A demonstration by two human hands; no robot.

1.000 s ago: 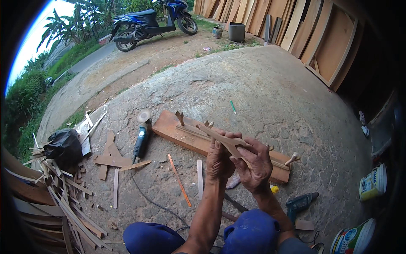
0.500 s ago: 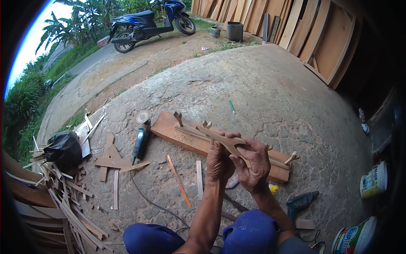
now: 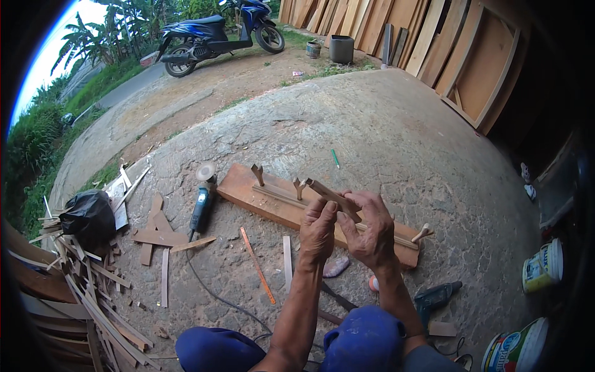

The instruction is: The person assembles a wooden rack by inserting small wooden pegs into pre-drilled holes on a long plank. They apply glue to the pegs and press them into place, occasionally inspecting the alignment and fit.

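Over the thick wooden beam (image 3: 238, 188), I hold a small brown wooden piece (image 3: 331, 196) tilted, with its narrow side mostly toward me. My left hand (image 3: 317, 230) is closed on it, thumb and fingers pinching near its middle. At its lower end my right hand (image 3: 370, 234) curls its fingers and thumb around it; the grip hides that end. The beam carries a thin wooden strip (image 3: 279, 194) with upright forked pegs, among them a left peg (image 3: 258, 174), a middle peg (image 3: 299, 187) and a right peg (image 3: 423, 233).
An angle grinder (image 3: 202, 201) lies left of the beam, near wood offcuts (image 3: 160, 237) and an orange ruler (image 3: 257, 263). A green pencil (image 3: 335, 159) lies beyond the beam. A drill (image 3: 437, 297) and paint buckets (image 3: 542, 266) are at right. A motorbike (image 3: 220, 36) stands far off.
The wooden piece has turned in my hands: its forked broad side faced me before, now its narrow side does. My right fingers have shifted on it.
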